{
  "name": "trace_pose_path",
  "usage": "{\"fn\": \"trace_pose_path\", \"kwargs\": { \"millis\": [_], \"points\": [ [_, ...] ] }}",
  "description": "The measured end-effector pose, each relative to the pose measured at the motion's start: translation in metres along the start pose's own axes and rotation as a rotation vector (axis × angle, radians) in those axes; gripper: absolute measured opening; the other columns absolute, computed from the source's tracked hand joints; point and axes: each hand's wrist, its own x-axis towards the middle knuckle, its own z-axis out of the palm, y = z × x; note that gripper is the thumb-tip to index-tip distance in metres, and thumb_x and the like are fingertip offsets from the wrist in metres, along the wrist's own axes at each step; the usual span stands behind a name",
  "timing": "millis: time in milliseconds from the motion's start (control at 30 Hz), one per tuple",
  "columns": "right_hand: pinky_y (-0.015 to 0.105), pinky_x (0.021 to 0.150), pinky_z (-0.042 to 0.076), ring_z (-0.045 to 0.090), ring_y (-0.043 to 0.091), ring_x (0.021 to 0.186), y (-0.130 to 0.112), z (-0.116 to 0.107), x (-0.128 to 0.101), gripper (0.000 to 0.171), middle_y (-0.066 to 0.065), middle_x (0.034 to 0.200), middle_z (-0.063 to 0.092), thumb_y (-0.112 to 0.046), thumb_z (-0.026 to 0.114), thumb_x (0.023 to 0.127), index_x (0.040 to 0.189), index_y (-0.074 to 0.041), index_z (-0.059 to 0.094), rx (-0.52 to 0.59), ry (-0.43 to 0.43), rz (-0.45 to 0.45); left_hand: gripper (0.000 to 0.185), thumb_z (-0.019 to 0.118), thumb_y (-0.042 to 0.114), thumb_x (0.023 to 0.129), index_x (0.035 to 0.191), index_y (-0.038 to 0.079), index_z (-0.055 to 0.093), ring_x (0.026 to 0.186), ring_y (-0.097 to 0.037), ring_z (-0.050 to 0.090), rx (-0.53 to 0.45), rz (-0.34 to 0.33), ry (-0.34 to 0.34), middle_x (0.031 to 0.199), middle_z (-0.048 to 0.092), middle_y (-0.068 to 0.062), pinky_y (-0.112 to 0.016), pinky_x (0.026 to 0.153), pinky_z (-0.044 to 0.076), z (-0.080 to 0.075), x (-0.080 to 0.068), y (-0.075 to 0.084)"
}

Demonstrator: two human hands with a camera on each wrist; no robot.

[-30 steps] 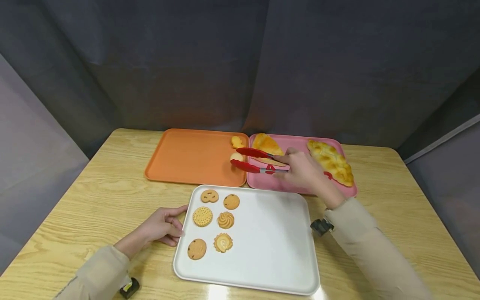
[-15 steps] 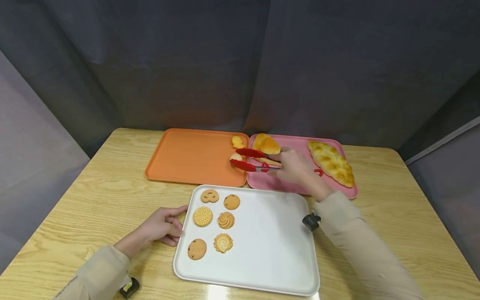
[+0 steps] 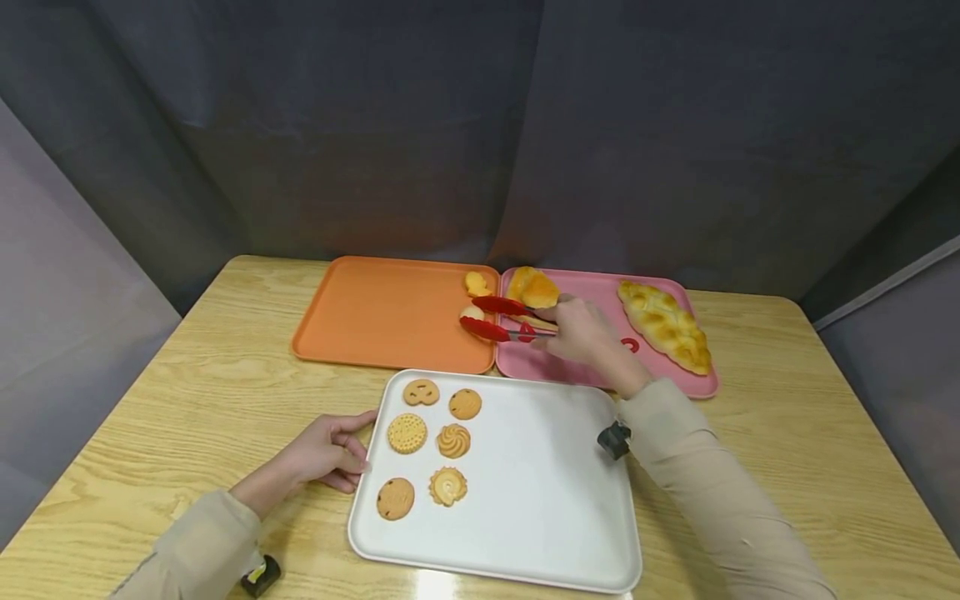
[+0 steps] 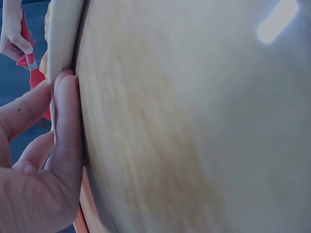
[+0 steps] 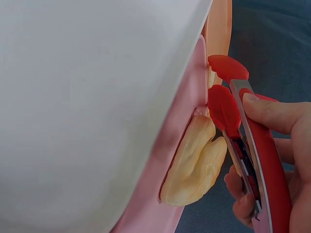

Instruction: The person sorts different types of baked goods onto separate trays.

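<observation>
Where the orange tray meets the pink one, I see the red silicone-tipped metal tongs point(image 3: 504, 319) held level over the seam, their two red tips parted around a small pale round bun point(image 3: 472, 313) that sits at the right edge of the flat orange plastic tray point(image 3: 375, 312). My right hand point(image 3: 581, 333) has its grip curled round the tongs' handles, thumb on the upper arm (the right wrist view shows this plainly), and the tips stand narrowly apart; I cannot tell whether they touch the bun. A second small yellow pastry point(image 3: 476, 284) lies just behind it on the same tray.

Under the hand lies the pink rectangular plastic tray point(image 3: 585, 367), set against the orange one. On it, a golden folded pastry point(image 3: 532, 289) sits near the far left corner, just beside the upper tong tip, and a long braided golden loaf point(image 3: 664, 324) lies along the right side.

Nearer to me, the white rectangular plastic tray point(image 3: 540, 492) carries six round biscuits point(image 3: 435, 439) in two columns at its left end. My left hand point(image 3: 326, 454) rests on the light wooden tabletop point(image 3: 187, 400), its grip holding nothing, loosely curled fingers touching the white tray's left rim. Dark grey cloth point(image 3: 480, 125) hangs behind the tabletop.
</observation>
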Motion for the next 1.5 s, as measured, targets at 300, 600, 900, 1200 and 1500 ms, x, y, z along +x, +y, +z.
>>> {"fn": "trace_pose_path", "kwargs": {
  "millis": [300,600,900,1200,1500],
  "points": [
    [0.034,0.072,0.052,0.050,0.022,0.081,-0.001,-0.001,-0.006,0.058,0.012,0.100,0.057,-0.031,0.078,0.069,0.122,-0.013,0.060,0.013,0.005,0.030,0.076,0.062,-0.008,0.076,0.142,0.000,0.024,0.055,-0.014,0.058,0.002,0.002,0.000,0.072,0.057,-0.007,-0.034,0.050,0.055,0.001,-0.001,0.002],
    [0.030,0.062,0.050,0.047,0.024,0.076,0.002,-0.010,-0.024,0.060,0.014,0.096,0.055,-0.030,0.077,0.071,0.125,-0.013,0.057,0.055,0.049,-0.012,0.075,0.061,-0.009,0.077,0.142,0.000,0.024,0.055,-0.014,0.058,0.003,-0.002,0.003,0.073,0.057,-0.007,-0.034,0.051,0.055,0.001,-0.001,0.001],
    [0.029,0.058,0.050,0.048,0.023,0.070,0.006,-0.019,-0.045,0.058,0.014,0.094,0.055,-0.027,0.076,0.070,0.123,-0.012,0.058,0.059,0.104,-0.101,0.075,0.060,-0.010,0.077,0.142,0.000,0.024,0.055,-0.015,0.058,-0.007,0.001,-0.002,0.074,0.058,-0.007,-0.035,0.050,0.055,0.000,-0.001,0.000],
    [0.026,0.052,0.043,0.046,0.020,0.065,0.009,-0.026,-0.069,0.060,0.009,0.087,0.054,-0.031,0.080,0.066,0.119,-0.011,0.062,-0.031,0.172,-0.205,0.076,0.062,-0.009,0.076,0.142,0.001,0.025,0.055,-0.015,0.058,0.003,-0.005,0.004,0.073,0.057,-0.007,-0.035,0.050,0.055,0.001,0.000,-0.001],
    [0.022,0.046,0.039,0.042,0.015,0.058,0.008,-0.034,-0.093,0.059,0.005,0.081,0.052,-0.032,0.083,0.062,0.114,-0.009,0.066,-0.038,0.258,-0.308,0.075,0.061,-0.009,0.076,0.142,0.000,0.025,0.055,-0.014,0.058,0.013,-0.004,0.005,0.072,0.057,-0.007,-0.034,0.051,0.055,0.002,-0.002,0.003]
  ]
}}
